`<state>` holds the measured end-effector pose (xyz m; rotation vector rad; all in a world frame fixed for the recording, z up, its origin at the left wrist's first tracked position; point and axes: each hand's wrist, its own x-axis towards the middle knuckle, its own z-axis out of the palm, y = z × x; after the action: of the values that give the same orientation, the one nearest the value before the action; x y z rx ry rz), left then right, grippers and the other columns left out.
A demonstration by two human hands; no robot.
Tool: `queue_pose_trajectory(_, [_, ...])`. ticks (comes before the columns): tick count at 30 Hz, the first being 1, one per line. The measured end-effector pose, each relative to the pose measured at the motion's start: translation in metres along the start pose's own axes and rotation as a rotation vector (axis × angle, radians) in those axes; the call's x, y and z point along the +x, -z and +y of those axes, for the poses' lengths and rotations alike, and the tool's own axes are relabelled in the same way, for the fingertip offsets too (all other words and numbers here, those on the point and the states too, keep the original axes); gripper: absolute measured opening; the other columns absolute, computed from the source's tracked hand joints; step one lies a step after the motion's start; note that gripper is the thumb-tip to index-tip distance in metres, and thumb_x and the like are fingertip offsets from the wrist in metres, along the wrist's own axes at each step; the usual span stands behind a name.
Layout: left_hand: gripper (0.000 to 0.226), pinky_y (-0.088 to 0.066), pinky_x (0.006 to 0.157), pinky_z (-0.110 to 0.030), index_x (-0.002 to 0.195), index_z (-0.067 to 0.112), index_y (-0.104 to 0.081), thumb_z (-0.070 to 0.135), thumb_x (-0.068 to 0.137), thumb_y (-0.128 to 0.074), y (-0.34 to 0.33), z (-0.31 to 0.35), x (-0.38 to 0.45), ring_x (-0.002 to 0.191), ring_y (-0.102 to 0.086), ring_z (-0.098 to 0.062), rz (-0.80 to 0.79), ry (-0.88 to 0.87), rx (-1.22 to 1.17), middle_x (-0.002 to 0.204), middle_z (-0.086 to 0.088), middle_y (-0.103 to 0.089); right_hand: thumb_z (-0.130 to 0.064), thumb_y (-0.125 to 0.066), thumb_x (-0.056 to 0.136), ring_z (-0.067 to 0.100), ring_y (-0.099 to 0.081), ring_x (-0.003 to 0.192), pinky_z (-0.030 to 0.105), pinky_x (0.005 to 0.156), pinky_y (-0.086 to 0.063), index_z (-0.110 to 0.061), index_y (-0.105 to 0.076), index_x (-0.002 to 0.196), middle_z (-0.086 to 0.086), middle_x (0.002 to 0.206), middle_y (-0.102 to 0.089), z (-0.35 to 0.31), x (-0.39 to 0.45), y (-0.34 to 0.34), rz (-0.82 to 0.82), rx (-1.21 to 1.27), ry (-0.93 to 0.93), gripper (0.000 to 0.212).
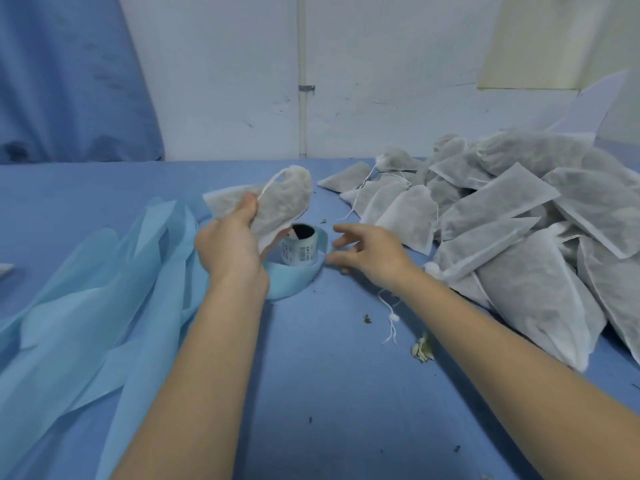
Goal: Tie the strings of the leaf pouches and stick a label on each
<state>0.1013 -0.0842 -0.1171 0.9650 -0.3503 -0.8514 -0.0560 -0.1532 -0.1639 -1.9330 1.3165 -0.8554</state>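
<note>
**Head view: left hand held one pouch, right hand spread beside label roll**

Head view looked down on a blue surface (329,393). The left hand (230,247) was raised over the middle of the surface, thumb and fingers pinching a white leaf pouch (273,202) by its lower edge. The pouch hung tilted, its string (272,183) looped across the upper face. Whether that string was knotted could not be told.

Just below and right of that pouch sat the label roll (300,249), upright on its end, printed labels facing near, dark core visible on top. A light blue backing strip (291,280) curled around its near side.

The right hand (367,256) hovered just right of the roll, fingers spread and relaxed, gripping nothing; fingertips close to the strip, contact unclear.

A pile of pouches (519,220) lay heaped on the right side, far to near, several with loose strings trailing. Crumpled light blue sheets (86,323) covered the left side. One loose string (391,318) and leaf scraps (423,349) lay near the right forearm.
</note>
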Motion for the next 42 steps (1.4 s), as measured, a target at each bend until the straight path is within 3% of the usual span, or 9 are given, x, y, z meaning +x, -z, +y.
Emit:
queue_pose_trajectory(5, [0.018, -0.059, 0.066, -0.039, 0.095, -0.002, -0.067, 0.012, 0.084, -0.069, 0.005, 0.002, 0.008, 0.079, -0.07, -0.026, 0.046, -0.009, 0.006, 0.093, -0.012, -0.071, -0.04, -0.082, 0.071, 0.001, -0.045, 0.076, 0.012, 0.066, -0.033, -0.023, -0.052, 0.135, -0.006, 0.108, -0.055, -0.01, 0.018, -0.017, -0.034, -0.149, 0.119, 0.073])
queue_pose_trajectory(9, [0.013, -0.059, 0.07, -0.04, 0.085, 0.004, -0.069, 0.016, 0.084, -0.069, 0.002, -0.003, 0.008, 0.077, -0.07, -0.025, 0.042, -0.052, 0.103, 0.086, -0.009, -0.072, -0.033, -0.083, 0.071, -0.004, -0.045, 0.086, 0.013, 0.079, -0.035, -0.026, -0.055, 0.131, -0.009, 0.12, -0.055, -0.019, 0.027, -0.025, -0.125, -0.109, 0.156, 0.067])
queue_pose_trajectory(13, [0.016, -0.054, 0.085, -0.044, 0.087, 0.009, -0.067, 0.025, 0.085, -0.067, 0.001, -0.01, 0.006, 0.088, -0.067, -0.025, 0.038, -0.16, 0.264, 0.088, -0.004, -0.07, -0.017, -0.078, 0.071, -0.015, -0.05, 0.065, 0.004, 0.058, -0.037, -0.029, -0.056, 0.105, -0.022, 0.086, -0.057, -0.023, 0.029, -0.032, -0.119, -0.046, 0.123, 0.042])
queue_pose_trajectory(18, [0.024, -0.047, 0.076, -0.029, 0.095, 0.012, -0.059, 0.035, 0.088, -0.062, -0.004, -0.018, 0.002, 0.087, -0.06, -0.02, 0.035, -0.318, 0.467, 0.084, 0.006, -0.06, -0.027, -0.08, 0.066, 0.016, -0.063, 0.1, 0.037, 0.087, -0.052, -0.018, -0.056, 0.116, -0.001, 0.11, -0.067, -0.024, 0.022, -0.041, -0.051, -0.044, 0.125, 0.056])
queue_pose_trajectory(23, [0.026, -0.03, 0.066, -0.024, 0.095, 0.011, -0.043, 0.035, 0.094, -0.052, -0.007, -0.029, 0.001, 0.086, -0.047, -0.021, -0.041, -0.332, 0.666, 0.088, 0.001, -0.05, -0.026, -0.082, 0.066, 0.019, -0.064, 0.101, 0.041, 0.088, -0.052, -0.015, -0.067, 0.11, 0.005, 0.107, -0.069, -0.025, 0.014, -0.044, -0.023, 0.023, 0.132, 0.048])
queue_pose_trajectory(29, [0.027, -0.029, 0.066, -0.026, 0.096, 0.01, -0.04, 0.035, 0.096, -0.048, -0.005, -0.029, 0.003, 0.086, -0.044, -0.02, -0.057, -0.336, 0.728, 0.088, 0.0, -0.046, -0.025, -0.088, 0.064, 0.003, -0.062, 0.079, 0.012, 0.068, -0.047, -0.017, -0.054, 0.12, -0.012, 0.094, -0.064, -0.015, 0.006, -0.031, -0.068, 0.088, 0.035, 0.066])
queue_pose_trajectory(32, [0.027, -0.025, 0.06, -0.023, 0.097, 0.01, -0.04, 0.035, 0.096, -0.047, -0.004, -0.03, 0.004, 0.086, -0.043, -0.021, -0.045, -0.335, 0.734, 0.088, 0.0, -0.046, -0.009, -0.08, 0.074, 0.013, -0.067, 0.095, 0.033, 0.094, -0.05, -0.012, -0.051, 0.133, -0.003, 0.105, -0.07, -0.003, 0.002, -0.019, -0.098, 0.172, -0.014, 0.066])
queue_pose_trajectory(37, [0.027, -0.027, 0.063, -0.021, 0.098, 0.01, -0.04, 0.036, 0.097, -0.047, -0.003, -0.03, 0.004, 0.086, -0.043, -0.02, -0.048, -0.318, 0.753, 0.091, 0.0, -0.046, -0.016, -0.081, 0.074, 0.009, -0.069, 0.092, 0.008, 0.078, -0.045, -0.016, -0.071, 0.108, 0.002, 0.095, -0.075, -0.003, -0.003, -0.022, 0.014, 0.125, 0.048, 0.035])
queue_pose_trajectory(42, [0.027, -0.028, 0.065, -0.023, 0.1, 0.01, -0.042, 0.037, 0.097, -0.046, -0.004, -0.03, 0.006, 0.086, -0.044, -0.02, -0.047, -0.317, 0.775, 0.092, 0.0, -0.046, -0.016, -0.084, 0.069, 0.009, -0.069, 0.084, 0.004, 0.072, -0.045, -0.01, -0.074, 0.097, 0.001, 0.089, -0.075, -0.007, 0.002, -0.023, 0.081, 0.102, 0.085, 0.03])
